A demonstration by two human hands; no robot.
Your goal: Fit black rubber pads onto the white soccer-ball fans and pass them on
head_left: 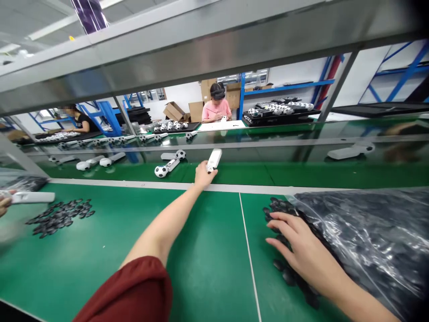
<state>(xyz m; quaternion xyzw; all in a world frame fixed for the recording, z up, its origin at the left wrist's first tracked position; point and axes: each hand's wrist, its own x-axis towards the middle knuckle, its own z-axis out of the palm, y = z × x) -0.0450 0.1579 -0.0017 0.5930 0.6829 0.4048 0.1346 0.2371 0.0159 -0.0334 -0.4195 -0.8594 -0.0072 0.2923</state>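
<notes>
My left hand (203,175) reaches out over the green conveyor belt, closed around the ball end of a white handle with a football-patterned head (215,157). Most of that ball is hidden by the fingers. My right hand (298,243) is open above a pile of small black pieces (279,205) at the right, fingers spread and slightly bent. Some pieces are hidden under it; I cannot tell whether the fingertips touch any. Left of my left hand, more white football-headed handles (161,171) lie on the belt.
A clear plastic bag of black pieces (378,237) covers the right of the green worktop (208,268). Another black pile (63,214) lies at left, near a co-worker's hand (5,203) with a white handle. A metal beam (201,49) crosses above. Other people sit beyond the belt.
</notes>
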